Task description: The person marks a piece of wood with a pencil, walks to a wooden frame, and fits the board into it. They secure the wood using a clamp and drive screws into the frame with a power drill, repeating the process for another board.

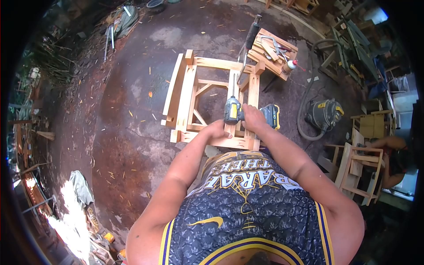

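My right hand (255,118) grips a yellow and black cordless drill (234,110), its long bit pointing away along a wooden slat. My left hand (217,130) rests on the near rail of a pale wooden frame (185,95) that stands on the ground in front of me. The drill's battery (270,115) sticks out to the right of my right hand. The drill sits above the frame's right side.
A wooden stool (273,53) beyond the frame carries a clamp, tools and a glue bottle (289,66). A yellow shop vacuum (324,114) with a grey hose lies at right. Another person (388,154) sits at far right beside a wooden chair frame (360,170). Wood chips litter the ground.
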A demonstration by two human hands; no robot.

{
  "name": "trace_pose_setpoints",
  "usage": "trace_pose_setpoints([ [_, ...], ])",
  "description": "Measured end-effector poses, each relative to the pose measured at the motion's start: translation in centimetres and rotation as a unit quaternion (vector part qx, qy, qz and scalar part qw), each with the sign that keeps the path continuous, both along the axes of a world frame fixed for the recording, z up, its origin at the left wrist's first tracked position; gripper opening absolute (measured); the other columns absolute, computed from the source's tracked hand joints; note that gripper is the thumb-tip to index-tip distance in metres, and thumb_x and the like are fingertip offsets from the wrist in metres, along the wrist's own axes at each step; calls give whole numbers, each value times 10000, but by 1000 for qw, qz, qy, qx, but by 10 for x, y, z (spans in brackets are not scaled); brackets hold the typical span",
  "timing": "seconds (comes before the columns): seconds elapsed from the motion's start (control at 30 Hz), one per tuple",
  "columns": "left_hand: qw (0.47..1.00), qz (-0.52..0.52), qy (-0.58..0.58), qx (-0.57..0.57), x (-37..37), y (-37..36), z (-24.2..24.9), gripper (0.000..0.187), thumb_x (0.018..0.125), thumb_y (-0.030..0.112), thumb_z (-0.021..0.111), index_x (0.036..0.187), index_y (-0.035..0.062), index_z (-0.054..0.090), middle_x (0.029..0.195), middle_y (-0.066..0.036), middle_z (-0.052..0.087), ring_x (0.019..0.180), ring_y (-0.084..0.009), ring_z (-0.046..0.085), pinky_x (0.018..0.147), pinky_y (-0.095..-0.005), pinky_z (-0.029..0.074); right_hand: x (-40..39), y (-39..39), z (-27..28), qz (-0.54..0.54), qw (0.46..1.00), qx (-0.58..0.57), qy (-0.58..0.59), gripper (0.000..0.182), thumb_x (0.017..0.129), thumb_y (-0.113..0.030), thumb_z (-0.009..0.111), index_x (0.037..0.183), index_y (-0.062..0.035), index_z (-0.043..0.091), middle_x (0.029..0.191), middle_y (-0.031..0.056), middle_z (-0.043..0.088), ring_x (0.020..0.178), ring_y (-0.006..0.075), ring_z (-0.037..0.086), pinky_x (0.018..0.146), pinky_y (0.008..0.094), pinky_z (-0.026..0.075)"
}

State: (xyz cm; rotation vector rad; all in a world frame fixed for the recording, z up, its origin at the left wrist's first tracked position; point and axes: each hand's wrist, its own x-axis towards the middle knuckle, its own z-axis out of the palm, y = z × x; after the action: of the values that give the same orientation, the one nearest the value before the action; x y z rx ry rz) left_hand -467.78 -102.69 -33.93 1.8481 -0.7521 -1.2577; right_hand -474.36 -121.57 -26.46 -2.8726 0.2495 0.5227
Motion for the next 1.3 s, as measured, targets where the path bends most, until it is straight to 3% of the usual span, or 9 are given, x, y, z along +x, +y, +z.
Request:
trace_pose_setpoints([
  [0.23,1000,-3,7,18,1,1,18,598,702,209,847,1211,11,604,1142,-173,669,1078,-268,626,956,-359,463,0,1,0,-8,1000,11,-5,559,726,-186,760,1165,-54,441,1061,196,583,1075,373,568,908,462,474],
  [0.33,1000,9,4,-22,-1,0,-12,657,689,180,854,1260,23,568,1192,-171,646,1129,-267,597,984,-359,445,-3,1,1,-3,999,30,-19,584,730,-183,757,1191,-49,423,1070,202,582,1078,381,565,913,465,471],
  [0.53,999,25,25,-11,-7,3,-9,690,667,141,864,1273,31,552,1230,-163,627,1164,-263,574,1012,-361,425,-8,0,4,25,997,50,-54,625,730,-177,756,1223,-29,399,1093,211,580,1080,385,563,915,466,468],
  [0.63,999,37,30,-8,-10,2,-14,687,667,155,866,1267,32,556,1230,-168,626,1169,-268,572,1018,-358,421,-11,2,6,35,999,29,-16,618,735,-172,752,1225,-30,405,1096,200,580,1074,360,576,907,452,481],
  [0.83,1000,26,8,-12,-9,2,-16,674,670,190,867,1253,36,568,1227,-176,626,1151,-280,582,997,-364,436,-7,2,11,45,998,31,-9,551,737,-159,749,1161,-27,422,1057,204,595,1042,373,591,887,458,489],
  [0.93,999,44,-13,19,-11,5,6,681,670,205,868,1259,43,568,1222,-170,630,1146,-275,584,994,-362,437,-8,1,14,47,998,37,-36,507,741,-155,745,1120,-25,435,1048,203,603,1029,375,597,883,461,490],
  [1.1,998,47,-33,-16,-12,3,-24,700,667,226,868,1264,26,561,1211,-190,630,1154,-290,582,987,-364,441,-1,6,17,36,999,35,-1,484,735,-148,723,1097,-9,432,1033,228,604,1021,406,586,876,482,475],
  [1.3,1000,22,-12,4,-4,4,14,621,683,277,853,1186,2,615,1128,-205,668,1058,-297,638,933,-367,473,-1,-3,13,78,996,18,-25,458,744,-150,728,1068,-6,438,1018,223,614,1009,384,602,864,465,485],
])
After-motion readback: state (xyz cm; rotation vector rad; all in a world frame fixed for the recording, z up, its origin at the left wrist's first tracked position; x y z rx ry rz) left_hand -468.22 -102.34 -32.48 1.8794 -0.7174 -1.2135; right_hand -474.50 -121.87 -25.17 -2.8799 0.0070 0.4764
